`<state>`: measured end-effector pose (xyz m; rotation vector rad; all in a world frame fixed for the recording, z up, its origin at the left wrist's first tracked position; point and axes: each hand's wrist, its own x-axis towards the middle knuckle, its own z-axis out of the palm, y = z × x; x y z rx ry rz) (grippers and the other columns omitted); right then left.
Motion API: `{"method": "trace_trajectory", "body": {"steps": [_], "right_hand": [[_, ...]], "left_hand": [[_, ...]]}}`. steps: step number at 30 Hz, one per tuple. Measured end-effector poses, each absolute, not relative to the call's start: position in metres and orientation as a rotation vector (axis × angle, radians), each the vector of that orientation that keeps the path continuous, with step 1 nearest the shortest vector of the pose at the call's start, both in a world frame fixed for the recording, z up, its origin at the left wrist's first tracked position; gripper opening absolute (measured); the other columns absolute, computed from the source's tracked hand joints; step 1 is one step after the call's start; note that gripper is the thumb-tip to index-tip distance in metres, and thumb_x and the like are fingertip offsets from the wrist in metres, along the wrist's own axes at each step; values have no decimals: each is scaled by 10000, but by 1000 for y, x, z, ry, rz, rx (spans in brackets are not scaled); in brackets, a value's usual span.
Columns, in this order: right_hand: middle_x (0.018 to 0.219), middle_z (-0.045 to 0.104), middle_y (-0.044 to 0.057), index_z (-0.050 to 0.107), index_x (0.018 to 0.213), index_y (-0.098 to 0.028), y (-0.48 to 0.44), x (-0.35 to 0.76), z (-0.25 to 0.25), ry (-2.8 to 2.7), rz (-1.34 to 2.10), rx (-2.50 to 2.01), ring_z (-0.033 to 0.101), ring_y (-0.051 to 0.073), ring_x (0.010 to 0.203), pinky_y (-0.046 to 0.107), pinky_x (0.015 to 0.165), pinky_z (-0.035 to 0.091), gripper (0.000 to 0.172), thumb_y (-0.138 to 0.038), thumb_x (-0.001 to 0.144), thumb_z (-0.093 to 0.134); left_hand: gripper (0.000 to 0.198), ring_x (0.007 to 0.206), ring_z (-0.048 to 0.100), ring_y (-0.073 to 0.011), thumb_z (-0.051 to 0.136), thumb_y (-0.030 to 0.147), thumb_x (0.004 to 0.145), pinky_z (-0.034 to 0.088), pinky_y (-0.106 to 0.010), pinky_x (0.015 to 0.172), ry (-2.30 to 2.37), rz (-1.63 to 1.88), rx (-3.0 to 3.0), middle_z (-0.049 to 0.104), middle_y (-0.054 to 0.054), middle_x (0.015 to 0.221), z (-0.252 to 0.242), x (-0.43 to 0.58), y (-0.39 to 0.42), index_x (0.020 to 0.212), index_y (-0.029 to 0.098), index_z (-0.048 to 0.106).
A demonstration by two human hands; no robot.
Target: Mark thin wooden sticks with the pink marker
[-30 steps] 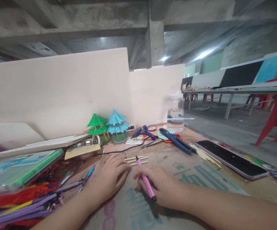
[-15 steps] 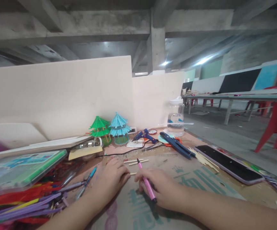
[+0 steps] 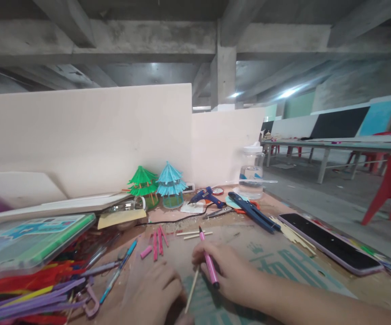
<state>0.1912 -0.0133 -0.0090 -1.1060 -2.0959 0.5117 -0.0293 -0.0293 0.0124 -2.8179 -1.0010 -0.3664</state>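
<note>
My right hand is closed around a pink marker, its dark tip pointing up and away. A thin pale wooden stick slants between my hands. Its upper end meets my right fingertips; the lower end lies between the thumb and fingers of my left hand, which is somewhat blurred and curled low in the view. Just beyond my left hand lie several pink-coloured sticks and a pink marker cap. Two plain sticks rest on the board past the marker tip.
Green and blue model pavilions stand at the back. Near them are a glue gun, a water bottle and a blue cutter. A phone lies right; a plastic case and a pen left.
My left hand has drawn back toward me, uncovering the pink sticks and the cap. A pale stick now shows slanting between both hands. My right hand still holds the marker.
</note>
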Motion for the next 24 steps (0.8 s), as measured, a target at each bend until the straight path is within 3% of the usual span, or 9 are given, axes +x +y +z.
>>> {"method": "trace_trajectory", "body": {"steps": [2, 4, 7, 9, 12, 17, 21, 24], "right_hand": [[950, 707, 101, 609, 994, -170, -14, 191, -10, -2111, 531, -1107, 657, 219, 885, 333, 790, 505, 252, -71, 782, 515], [960, 702, 107, 620, 996, -167, -14, 191, -10, -2141, 548, -1119, 657, 224, 881, 340, 786, 512, 243, -93, 784, 527], [996, 697, 111, 623, 1025, -170, -14, 192, -10, -2175, 567, -1077, 652, 232, 908, 357, 811, 514, 256, -121, 788, 541], [1021, 692, 116, 620, 1041, -173, -14, 192, -11, -2176, 581, -1061, 649, 239, 927, 371, 826, 514, 272, -125, 785, 542], [992, 688, 117, 606, 1018, -172, -14, 192, -14, -2151, 574, -1056, 644, 240, 908, 383, 817, 514, 249, -123, 789, 521], [874, 653, 96, 560, 979, -171, -14, 193, -18, -2067, 392, -1000, 620, 209, 791, 340, 724, 511, 202, -138, 788, 500], [795, 649, 69, 564, 899, -187, -21, 194, -17, -2165, 283, -838, 599, 181, 712, 293, 660, 496, 119, -156, 812, 488], [796, 667, 72, 582, 901, -187, -24, 194, -16, -2263, 260, -794, 606, 187, 720, 296, 664, 496, 123, -159, 813, 501]], "left_hand": [[117, 834, 627, -211, 711, 313, 789, 501, -326, 801, -1006, -356, -2896, 679, -2, 905, 20, -27, -32, 845, 246, 633], [238, 959, 634, -221, 742, 363, 781, 513, -309, 862, -1011, -398, -2994, 682, -29, 1080, 25, -25, -31, 966, 247, 647], [446, 1141, 585, -245, 732, 366, 800, 467, -352, 1002, -986, -499, -3118, 616, -67, 1276, 26, -25, -25, 1212, 264, 591], [498, 1198, 553, -251, 729, 309, 798, 418, -399, 1063, -941, -507, -3191, 590, -56, 1320, 23, -27, -20, 1267, 300, 562], [425, 1231, 524, -263, 723, 262, 787, 410, -394, 1066, -957, -427, -3240, 567, -72, 1345, 21, -29, -17, 1195, 276, 606], [103, 986, 599, -201, 669, 245, 798, 501, -282, 868, -1142, -406, -3130, 643, -33, 1086, 22, -27, -24, 888, 223, 625], [91, 835, 587, -172, 606, 118, 737, 500, -247, 743, -1201, -535, -2998, 621, -21, 912, 13, -23, -27, 765, 195, 565], [72, 812, 580, -174, 571, 132, 765, 495, -259, 718, -1187, -611, -2967, 608, -30, 888, 7, -22, -28, 733, 192, 545]]}}
